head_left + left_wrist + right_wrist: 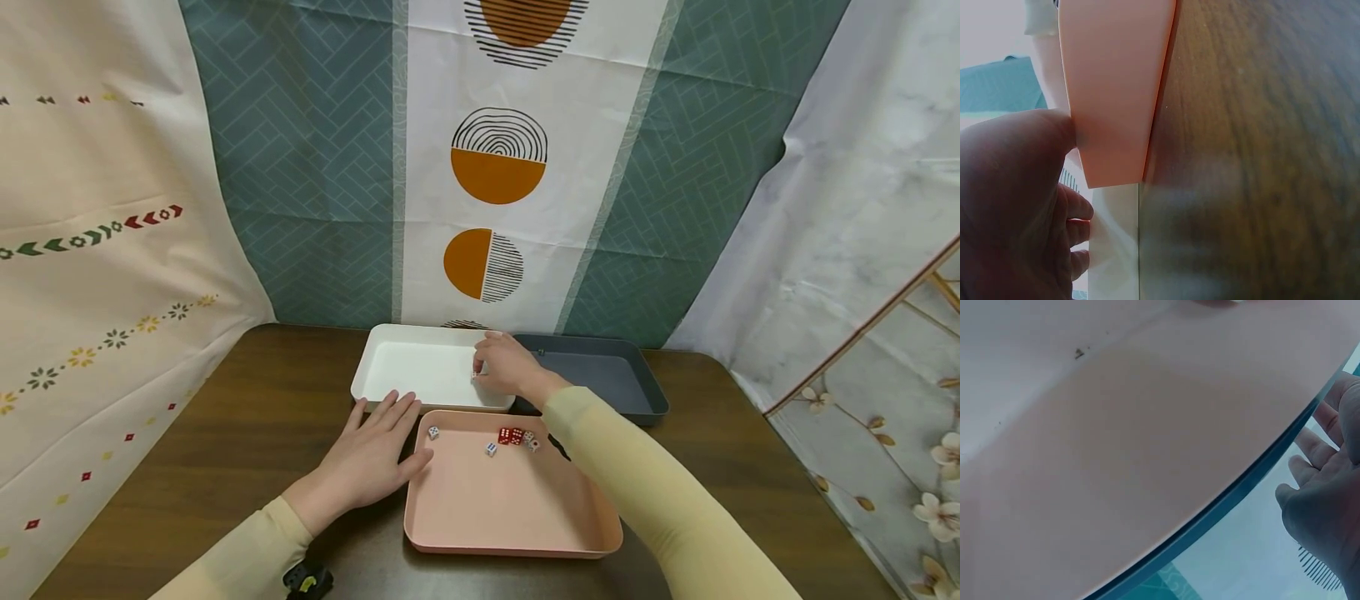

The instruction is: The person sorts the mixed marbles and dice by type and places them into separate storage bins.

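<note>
My right hand (504, 363) reaches over the right end of the white tray (420, 367). Its fingertips pinch a small white die (474, 377), mostly hidden by the fingers. With fingers spread straight, my left hand (367, 467) lies at the corner where the white tray and the pink tray (510, 517) meet; in the left wrist view its thumb touches the pink tray's side wall (1110, 94). Inside the pink tray, two red dice (510, 436) lie beside two white dice (531, 442). Another white die (491, 449) sits left of them, and one more white die (433, 432) is near the far left corner.
A dark grey tray (600, 375) stands right of the white one, with a tiny object (541, 352) near its back wall, too small to tell. All the trays rest on a brown wooden table (225, 417). Patterned cloth (315, 167) hangs behind the table.
</note>
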### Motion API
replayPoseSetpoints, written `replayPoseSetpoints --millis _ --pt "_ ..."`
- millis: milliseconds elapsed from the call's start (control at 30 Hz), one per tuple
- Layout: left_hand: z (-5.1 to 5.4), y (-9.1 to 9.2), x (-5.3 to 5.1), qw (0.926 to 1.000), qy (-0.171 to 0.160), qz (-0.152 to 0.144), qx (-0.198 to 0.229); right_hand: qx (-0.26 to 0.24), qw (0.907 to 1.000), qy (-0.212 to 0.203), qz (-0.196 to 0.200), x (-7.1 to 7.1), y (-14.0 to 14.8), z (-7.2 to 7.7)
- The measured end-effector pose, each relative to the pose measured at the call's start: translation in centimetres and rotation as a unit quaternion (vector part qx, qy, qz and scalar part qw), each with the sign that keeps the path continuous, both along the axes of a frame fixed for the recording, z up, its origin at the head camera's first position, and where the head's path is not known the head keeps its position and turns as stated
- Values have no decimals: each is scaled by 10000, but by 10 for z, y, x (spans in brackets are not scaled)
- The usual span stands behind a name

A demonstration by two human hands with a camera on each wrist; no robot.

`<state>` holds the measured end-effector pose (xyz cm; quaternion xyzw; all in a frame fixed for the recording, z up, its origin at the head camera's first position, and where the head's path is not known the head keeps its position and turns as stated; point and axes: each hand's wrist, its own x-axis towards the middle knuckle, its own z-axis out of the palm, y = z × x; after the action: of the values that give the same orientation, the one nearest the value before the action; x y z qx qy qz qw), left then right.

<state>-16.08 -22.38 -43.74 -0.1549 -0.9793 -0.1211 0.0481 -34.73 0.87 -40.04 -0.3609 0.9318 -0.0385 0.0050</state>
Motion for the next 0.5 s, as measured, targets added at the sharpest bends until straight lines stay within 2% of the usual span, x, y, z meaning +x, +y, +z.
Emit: replayPoseSetpoints --millis 500 --pt "-1 0 -1 10000 -46 22 -3 162 9997 76 146 -1 -4 -2"
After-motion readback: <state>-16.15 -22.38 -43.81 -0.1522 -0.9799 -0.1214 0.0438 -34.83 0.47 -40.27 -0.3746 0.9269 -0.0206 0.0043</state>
